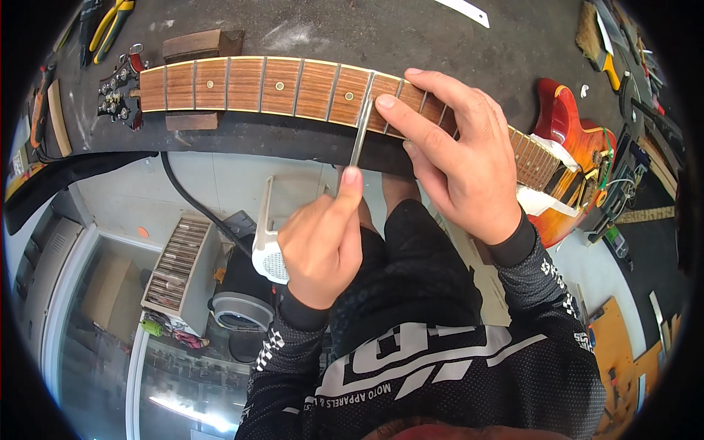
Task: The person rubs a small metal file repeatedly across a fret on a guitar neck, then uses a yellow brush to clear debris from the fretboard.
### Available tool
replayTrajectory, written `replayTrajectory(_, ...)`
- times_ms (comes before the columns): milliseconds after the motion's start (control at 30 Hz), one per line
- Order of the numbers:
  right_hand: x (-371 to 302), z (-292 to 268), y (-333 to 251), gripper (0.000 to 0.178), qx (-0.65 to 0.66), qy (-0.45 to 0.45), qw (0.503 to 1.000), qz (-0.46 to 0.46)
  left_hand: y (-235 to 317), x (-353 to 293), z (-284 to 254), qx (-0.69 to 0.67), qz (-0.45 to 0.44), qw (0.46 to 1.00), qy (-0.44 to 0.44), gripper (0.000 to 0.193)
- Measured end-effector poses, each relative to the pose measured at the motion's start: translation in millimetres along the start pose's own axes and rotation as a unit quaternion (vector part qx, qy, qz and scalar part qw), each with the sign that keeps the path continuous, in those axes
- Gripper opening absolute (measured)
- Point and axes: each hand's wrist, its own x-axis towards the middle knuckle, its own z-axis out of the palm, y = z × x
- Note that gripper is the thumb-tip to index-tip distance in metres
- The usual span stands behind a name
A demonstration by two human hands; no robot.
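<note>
An electric guitar lies across the bench. Its wooden fretboard faces up, bare of strings, with the dark headstock at the left and the red-orange body at the right. My left hand is closed round the near end of a slim metal file, index finger stretched along it. The file lies across the fretboard, along a fret. My right hand spans the neck just right of the file. One fingertip presses the board close beside the file, another reaches the far edge, and the thumb sits at the near edge.
Wooden blocks sit beneath the neck near the headstock. Yellow-handled pliers lie far left; a brush and more tools are far right. White sheets lie around the guitar's body. Below the bench edge stands a white plastic stool.
</note>
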Motion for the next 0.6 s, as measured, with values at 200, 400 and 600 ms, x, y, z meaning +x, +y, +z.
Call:
replayTrajectory(200, 2.9, 0.7, 0.8, 0.069, 0.007, 0.007, 1.000, -0.008, -4.3, 15.4, 5.0, 0.000, 0.009, 1.000, 0.002, 0.056)
replayTrajectory(400, 2.1, 1.5, -0.4, 0.069, -0.002, 0.001, 1.000, -0.008, -3.6, 14.1, 3.6, 0.003, 0.007, 1.000, 0.000, 0.056)
replayTrajectory(600, 0.9, 1.8, 1.4, 0.070, -0.011, 0.008, 1.000, -0.009, -6.8, 2.4, 5.5, 0.004, 0.017, 1.000, 0.009, 0.060)
